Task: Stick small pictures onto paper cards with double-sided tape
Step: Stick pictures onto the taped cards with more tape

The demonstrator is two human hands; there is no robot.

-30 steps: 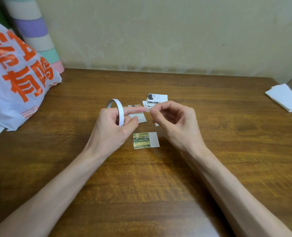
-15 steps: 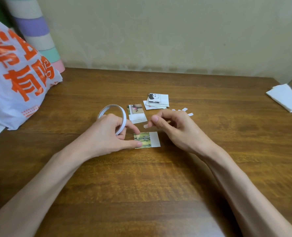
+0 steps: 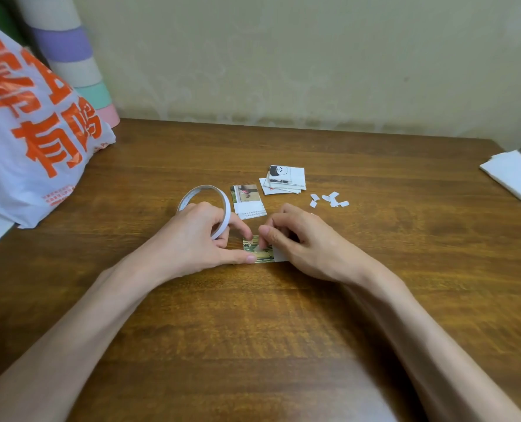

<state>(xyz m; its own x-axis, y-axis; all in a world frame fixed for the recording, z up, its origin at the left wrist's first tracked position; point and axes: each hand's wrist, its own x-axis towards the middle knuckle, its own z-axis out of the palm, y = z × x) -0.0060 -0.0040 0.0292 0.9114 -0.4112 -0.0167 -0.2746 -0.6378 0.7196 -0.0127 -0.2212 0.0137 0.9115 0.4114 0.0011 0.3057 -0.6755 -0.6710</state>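
Note:
My left hand (image 3: 196, 239) grips a thin white roll of double-sided tape (image 3: 205, 199), its thumb resting on the left edge of a small green picture card (image 3: 263, 254) lying flat on the table. My right hand (image 3: 295, 239) pinches a small piece of tape and presses it onto the top of that card; the card's right part is hidden under the fingers. Just behind lies another card with a picture (image 3: 248, 201), and a small stack of pictures and cards (image 3: 285, 179) sits further back.
Several torn white tape backings (image 3: 329, 200) lie right of the cards. A white plastic bag with orange lettering (image 3: 30, 126) fills the left side, a striped pastel roll (image 3: 70, 56) behind it. Folded white tissue (image 3: 515, 175) lies at the far right, with the wall along the wooden table's (image 3: 253, 345) back.
Both hands came down from mid-air to the table. The right hand carried the torn tape piece onto the green card, and the left thumb now rests on the card.

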